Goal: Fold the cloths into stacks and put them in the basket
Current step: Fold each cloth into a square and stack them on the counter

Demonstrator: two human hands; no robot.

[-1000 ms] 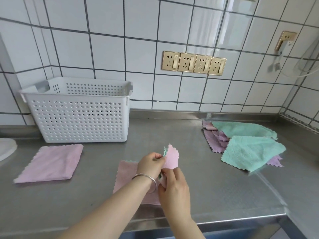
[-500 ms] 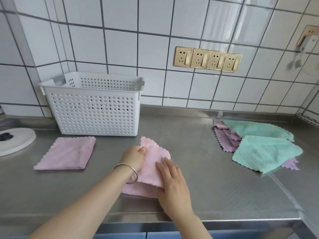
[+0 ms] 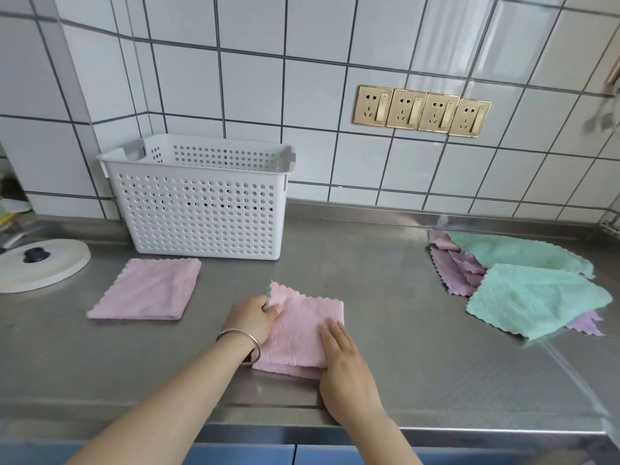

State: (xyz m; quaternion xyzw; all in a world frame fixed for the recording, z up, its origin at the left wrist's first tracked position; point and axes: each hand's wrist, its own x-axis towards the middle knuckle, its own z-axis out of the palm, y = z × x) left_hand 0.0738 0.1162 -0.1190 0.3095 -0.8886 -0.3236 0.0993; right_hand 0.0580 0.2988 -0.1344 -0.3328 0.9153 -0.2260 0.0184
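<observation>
Pink cloth (image 3: 302, 327) folded on the steel table (image 3: 385, 297), centre-front | left hand (image 3: 250, 318) pinching its corner at 10 o'clock, fingers clenched on the edge | right hand (image 3: 349, 370) flat, fingers released, pressing its 5 o'clock corner | folded pink cloth (image 3: 147, 290) at 9 o'clock | basket (image 3: 201, 203) at 11 o'clock | unfolded pile (image 3: 516, 283) at 3 o'clock

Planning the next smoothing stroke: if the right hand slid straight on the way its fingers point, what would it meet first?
The right hand points up-left across the pink cloth it presses; further on, probably the white basket.
</observation>
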